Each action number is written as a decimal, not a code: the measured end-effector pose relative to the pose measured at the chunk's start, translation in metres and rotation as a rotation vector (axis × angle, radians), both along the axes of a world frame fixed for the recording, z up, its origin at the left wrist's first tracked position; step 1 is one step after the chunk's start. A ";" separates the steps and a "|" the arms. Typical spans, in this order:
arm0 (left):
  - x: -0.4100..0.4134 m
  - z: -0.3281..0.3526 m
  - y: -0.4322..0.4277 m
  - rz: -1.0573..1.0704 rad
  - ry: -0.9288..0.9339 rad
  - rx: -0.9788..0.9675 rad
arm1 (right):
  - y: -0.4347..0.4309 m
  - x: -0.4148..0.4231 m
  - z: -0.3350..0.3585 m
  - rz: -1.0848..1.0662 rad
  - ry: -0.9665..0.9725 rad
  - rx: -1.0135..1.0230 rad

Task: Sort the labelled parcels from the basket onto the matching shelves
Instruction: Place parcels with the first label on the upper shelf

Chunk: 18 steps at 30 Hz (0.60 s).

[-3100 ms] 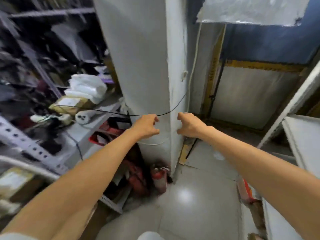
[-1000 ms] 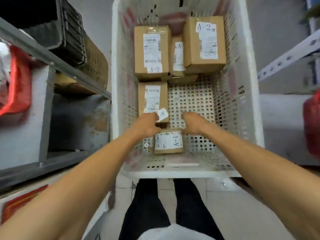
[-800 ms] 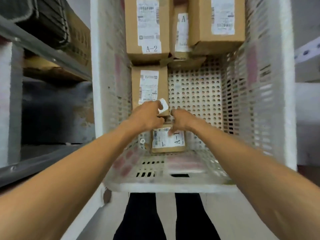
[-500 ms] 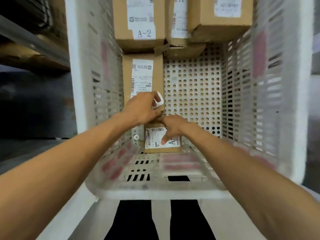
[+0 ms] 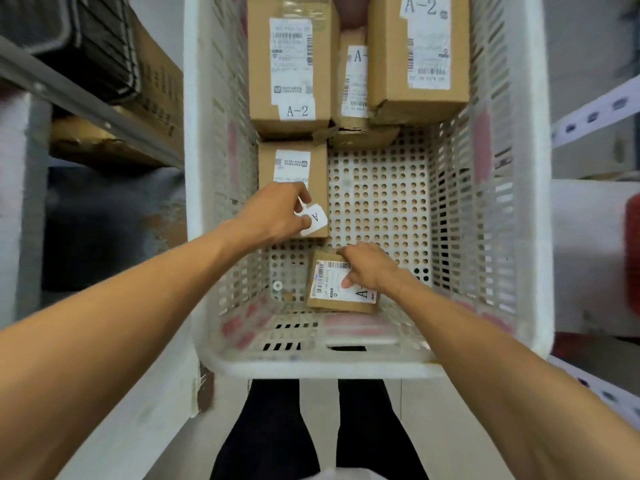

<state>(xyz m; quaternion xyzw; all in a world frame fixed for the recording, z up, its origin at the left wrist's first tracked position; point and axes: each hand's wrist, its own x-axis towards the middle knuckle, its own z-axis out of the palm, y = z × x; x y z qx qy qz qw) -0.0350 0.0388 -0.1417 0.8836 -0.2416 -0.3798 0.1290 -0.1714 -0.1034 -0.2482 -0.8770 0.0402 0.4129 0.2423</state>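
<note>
A black crate and a cardboard carton sit on the left shelf. In the white basket, along its left wall, the left hand rests on a brown parcel. Its fingers pinch a loose label marked A at that parcel's near end. By the near wall the right hand grasps a small parcel, fingers curled over its far edge, thumb on its label. The far end holds 3 more: an A-2 parcel, a narrow parcel and a second A-2 parcel.
</note>
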 end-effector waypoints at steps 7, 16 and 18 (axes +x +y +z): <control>0.015 0.069 -0.013 -0.071 -0.100 0.026 | -0.057 -0.005 0.077 -0.179 -0.012 0.004; 0.025 0.200 -0.032 -0.103 -0.288 0.013 | -0.108 0.040 0.239 -0.608 -0.472 0.148; 0.029 0.231 -0.034 -0.114 -0.340 -0.001 | -0.106 0.049 0.279 -0.734 -0.605 0.221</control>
